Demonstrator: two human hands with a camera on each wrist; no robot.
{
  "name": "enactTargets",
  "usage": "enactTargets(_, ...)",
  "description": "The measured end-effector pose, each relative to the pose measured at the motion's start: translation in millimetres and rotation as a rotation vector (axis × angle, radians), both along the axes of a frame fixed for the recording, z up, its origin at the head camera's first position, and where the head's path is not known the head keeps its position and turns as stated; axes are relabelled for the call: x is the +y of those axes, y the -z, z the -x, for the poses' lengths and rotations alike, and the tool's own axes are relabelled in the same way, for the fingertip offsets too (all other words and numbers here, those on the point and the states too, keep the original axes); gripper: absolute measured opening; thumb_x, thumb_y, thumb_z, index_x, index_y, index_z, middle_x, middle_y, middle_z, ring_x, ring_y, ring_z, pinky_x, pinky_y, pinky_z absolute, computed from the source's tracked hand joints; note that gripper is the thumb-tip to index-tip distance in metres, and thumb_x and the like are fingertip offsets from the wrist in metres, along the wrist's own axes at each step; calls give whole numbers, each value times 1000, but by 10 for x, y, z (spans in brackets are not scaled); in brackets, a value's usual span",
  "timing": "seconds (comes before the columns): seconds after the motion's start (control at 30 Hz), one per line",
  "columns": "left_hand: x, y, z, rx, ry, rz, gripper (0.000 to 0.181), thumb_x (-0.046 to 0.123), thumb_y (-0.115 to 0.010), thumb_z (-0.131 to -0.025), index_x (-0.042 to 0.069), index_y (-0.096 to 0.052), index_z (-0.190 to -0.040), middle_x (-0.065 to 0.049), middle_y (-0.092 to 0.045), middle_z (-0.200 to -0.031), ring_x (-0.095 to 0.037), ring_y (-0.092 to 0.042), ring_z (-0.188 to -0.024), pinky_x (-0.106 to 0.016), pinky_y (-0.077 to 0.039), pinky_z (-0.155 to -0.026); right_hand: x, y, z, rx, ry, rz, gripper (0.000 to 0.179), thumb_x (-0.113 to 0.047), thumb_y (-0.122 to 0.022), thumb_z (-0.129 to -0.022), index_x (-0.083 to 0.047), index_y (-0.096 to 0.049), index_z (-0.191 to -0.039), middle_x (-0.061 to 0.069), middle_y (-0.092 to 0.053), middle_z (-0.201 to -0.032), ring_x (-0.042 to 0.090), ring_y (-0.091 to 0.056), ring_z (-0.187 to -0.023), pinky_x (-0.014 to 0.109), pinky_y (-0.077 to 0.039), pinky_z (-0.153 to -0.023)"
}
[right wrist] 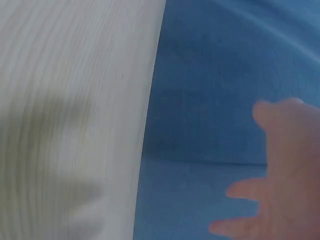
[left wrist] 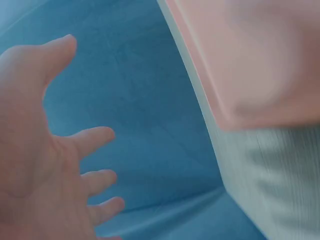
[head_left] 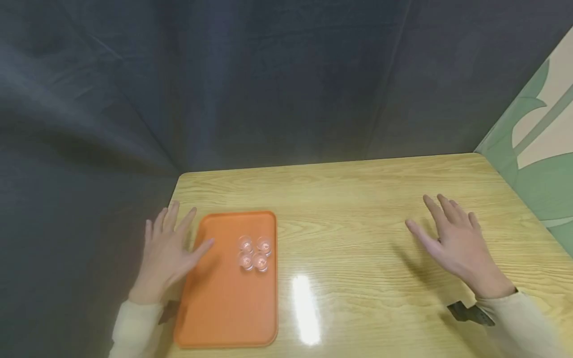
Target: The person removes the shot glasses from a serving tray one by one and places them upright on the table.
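Note:
My left hand (head_left: 165, 256) hovers over the left edge of an orange tray (head_left: 224, 308), fingers spread and holding nothing. Several small clear cups (head_left: 246, 260) stand bunched together on the tray's right half, to the right of that hand. Over the right part of the table, my right hand (head_left: 461, 243) is held with fingers spread and nothing in it; its shadow falls on the wood. In the left wrist view, the left hand (left wrist: 45, 145) shows its spread fingers beside the tray's corner. The right wrist view has the right hand (right wrist: 285, 170) at its lower right, blurred.
The light wood table (head_left: 349, 219) carries the tray on its left side. Dark cloth (head_left: 286, 84) hangs behind the table and along its left. At the right edge is a wall with a green leaf pattern (head_left: 546, 184). A bright light reflection lies right of the tray.

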State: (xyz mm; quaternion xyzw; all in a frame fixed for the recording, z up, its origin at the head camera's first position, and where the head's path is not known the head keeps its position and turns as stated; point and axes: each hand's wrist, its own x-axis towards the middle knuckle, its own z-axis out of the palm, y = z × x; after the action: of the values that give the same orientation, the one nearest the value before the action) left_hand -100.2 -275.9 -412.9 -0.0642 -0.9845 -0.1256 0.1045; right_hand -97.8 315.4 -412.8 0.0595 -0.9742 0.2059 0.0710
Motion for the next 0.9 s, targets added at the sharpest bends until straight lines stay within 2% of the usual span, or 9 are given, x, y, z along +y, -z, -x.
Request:
enactTargets(0.07, 33, 4, 39, 1, 21, -22, 86, 62, -74, -90, 13, -51, -158, -29, -30, -171, -58, -27, -154, -84, -14, -119, -88, 0, 11, 37, -22, 71, 76, -45, -60, -107, -2, -37, -164, 39, -34, -163, 68, -32, -145, 84, -20, -114)
enactTargets(0.2, 84, 40, 126, 3, 65, -75, 82, 51, -78, -90, 8, -52, -156, -31, -32, -169, -59, -29, -152, -80, -19, -119, -352, -33, 28, 17, -77, 197, 70, -40, -66, -106, -3, -44, -161, 35, -46, -159, 62, -46, -139, 78, -40, -104)
enactTargets(0.3, 129, 76, 202, -9, 83, -133, 76, 42, -77, -94, 4, -51, -155, -31, -35, -166, -58, -31, -151, -77, -24, -119, -577, -42, 39, -12, -116, 274, 64, -37, -68, -105, -5, -50, -157, 28, -54, -155, 53, -54, -136, 73, -47, -101)
enactTargets(0.43, 204, 119, 307, -69, 100, -207, 71, 36, -75, -97, 4, -51, -156, -29, -39, -165, -56, -34, -152, -75, -29, -119, -874, 3, 66, 32, -172, 350, 49, -29, -71, -104, -6, -62, -146, 20, -66, -145, 42, -66, -126, 64, -55, -96)
enactTargets(0.6, 291, 171, 402, -106, 110, -218, 66, 36, -74, -99, 6, -53, -154, -25, -44, -163, -51, -38, -151, -72, -32, -120, -1243, 140, 70, 99, -258, 426, 33, -16, -75, -99, -6, -72, -131, 14, -75, -129, 35, -75, -109, 54, -62, -87)
enactTargets(0.73, 351, 203, 468, -116, 117, -193, 64, 34, -75, -98, 5, -56, -152, -26, -48, -160, -50, -41, -149, -70, -34, -120, -1503, 205, 48, 83, -341, 457, 32, -14, -79, -96, -8, -74, -127, 8, -78, -125, 31, -77, -105, 49, -63, -88)
enactTargets(0.9, 405, 279, 554, -163, 143, -175, 66, 31, -80, -93, 8, -58, -151, -24, -50, -158, -48, -45, -146, -68, -39, -119, -1770, 258, 2, 49, -431, 467, 33, -17, -81, -93, -9, -74, -124, 6, -79, -122, 29, -77, -102, 43, -64, -88)
